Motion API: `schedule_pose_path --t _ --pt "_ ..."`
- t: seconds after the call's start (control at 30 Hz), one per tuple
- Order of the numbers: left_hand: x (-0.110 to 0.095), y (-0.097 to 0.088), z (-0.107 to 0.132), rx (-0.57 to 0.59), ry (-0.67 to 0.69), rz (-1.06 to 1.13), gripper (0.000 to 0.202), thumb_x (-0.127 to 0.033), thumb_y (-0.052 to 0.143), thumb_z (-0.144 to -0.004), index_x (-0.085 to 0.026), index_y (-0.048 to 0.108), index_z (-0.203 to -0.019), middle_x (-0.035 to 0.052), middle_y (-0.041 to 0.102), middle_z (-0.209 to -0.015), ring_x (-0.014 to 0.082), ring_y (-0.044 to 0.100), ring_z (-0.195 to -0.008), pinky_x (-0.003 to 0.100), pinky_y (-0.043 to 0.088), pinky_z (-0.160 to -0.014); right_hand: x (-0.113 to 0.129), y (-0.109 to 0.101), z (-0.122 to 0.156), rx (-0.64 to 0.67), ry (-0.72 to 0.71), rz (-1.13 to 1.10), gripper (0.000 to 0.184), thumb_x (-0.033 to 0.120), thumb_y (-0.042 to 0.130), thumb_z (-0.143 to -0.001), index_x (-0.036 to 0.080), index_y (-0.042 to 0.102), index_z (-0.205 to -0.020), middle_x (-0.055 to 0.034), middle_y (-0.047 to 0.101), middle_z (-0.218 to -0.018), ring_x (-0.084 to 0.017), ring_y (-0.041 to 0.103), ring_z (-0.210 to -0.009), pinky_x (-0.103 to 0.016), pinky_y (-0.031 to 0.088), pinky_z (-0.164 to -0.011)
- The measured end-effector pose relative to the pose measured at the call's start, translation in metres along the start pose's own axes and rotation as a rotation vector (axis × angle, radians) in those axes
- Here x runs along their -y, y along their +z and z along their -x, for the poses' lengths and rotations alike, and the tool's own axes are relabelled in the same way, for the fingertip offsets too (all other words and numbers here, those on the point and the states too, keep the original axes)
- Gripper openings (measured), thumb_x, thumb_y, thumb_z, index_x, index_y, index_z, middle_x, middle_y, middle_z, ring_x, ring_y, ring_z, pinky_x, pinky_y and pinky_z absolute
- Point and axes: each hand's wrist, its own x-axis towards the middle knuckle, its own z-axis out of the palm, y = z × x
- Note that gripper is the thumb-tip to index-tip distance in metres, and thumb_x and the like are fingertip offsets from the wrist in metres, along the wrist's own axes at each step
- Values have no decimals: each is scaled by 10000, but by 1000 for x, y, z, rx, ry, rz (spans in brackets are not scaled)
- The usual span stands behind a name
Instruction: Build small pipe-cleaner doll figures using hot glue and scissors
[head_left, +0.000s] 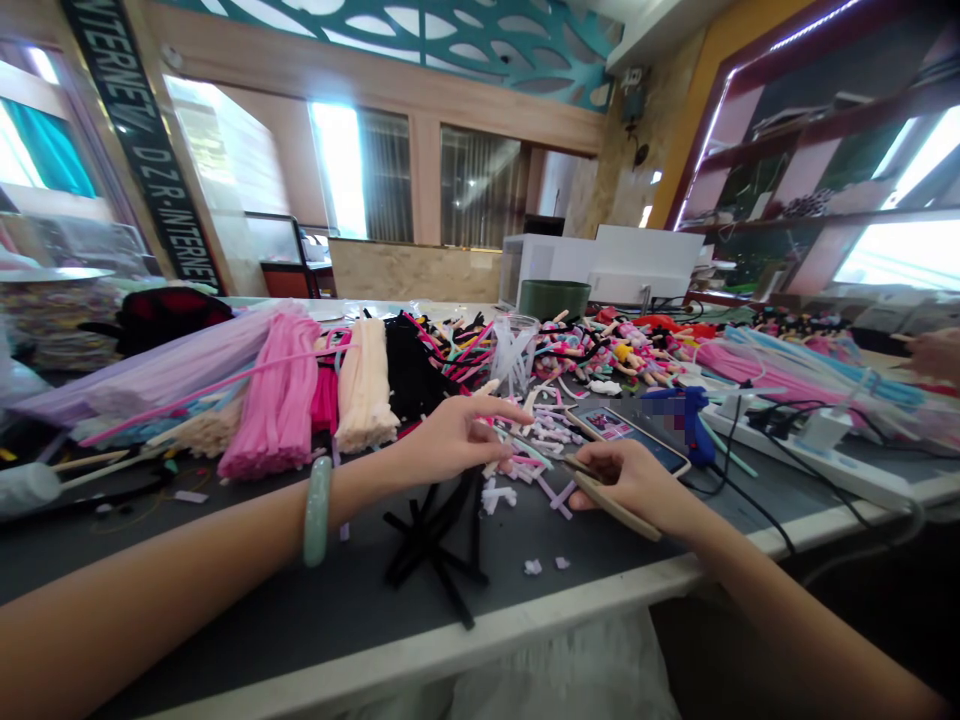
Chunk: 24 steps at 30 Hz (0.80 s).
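- Foreground: the grey-topped table (300,620), seen by me through the head camera; two lilac scraps (532,567) lie near its pale front edge.
- Black fuzzy stems (431,545), crossed in a star-like bunch, lie on the table below the left wrist, which wears a pale green bangle (318,515).
- My left hand (450,440): thumb and forefinger are curved at a thin pale green strip (534,450); I cannot tell whether this grip is pressed together on it.
- My right hand (634,480): the grip is closed around a tan-handled tool (611,505), its front end near the strip, just right of the left fingertips.
- Beneath and between the hands: small white pieces (495,495) and a crossed lilac piece (556,497).
- Beyond the right hand: a phone (611,425), a blue glue gun (699,430) and, farther right, a white power strip (847,455) with plugs and cables.
- Beyond the left forearm: pink (274,390) and cream bundles (364,390) of stems, side by side.
- Farther back: a clear cup (514,355) of whitish strips, left of a heap of small colourful figures (630,355).
- Background: a dark green bowl (555,298) in front of a white panel (645,262).
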Motion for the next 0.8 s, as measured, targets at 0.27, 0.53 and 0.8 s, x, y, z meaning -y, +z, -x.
schedule_pose_path --t 0.27,0.53,0.8 --pt "-3 0 0 0 -7 -1 335 -176 621 -730 -143 652 -1061 123 636 -1122 137 660 -629 215 490 -542 5 1 4 -4 -20 56 312 474 672 -672 163 656 -673 40 440 -570 -114 391 -571 -237 291 -516" --pt "-7 -1 0 19 -33 36 405 -173 648 -716 -161 637 -1121 116 674 -1047 153 675 -622 224 487 -544 6 -1 5 -49 -35 209 320 469 634 -706 171 608 -593 44 382 -546 -110 348 -557 -244 230 -500" --pt "-9 3 -1 -135 -132 148 410 -164 687 -679 -146 632 -1085 48 692 -807 158 667 -628 233 493 -579 -1 -14 5 -187 -7 397 362 500 622 -698 180 532 -556 39 400 -522 -113 354 -531 -249 248 -495"
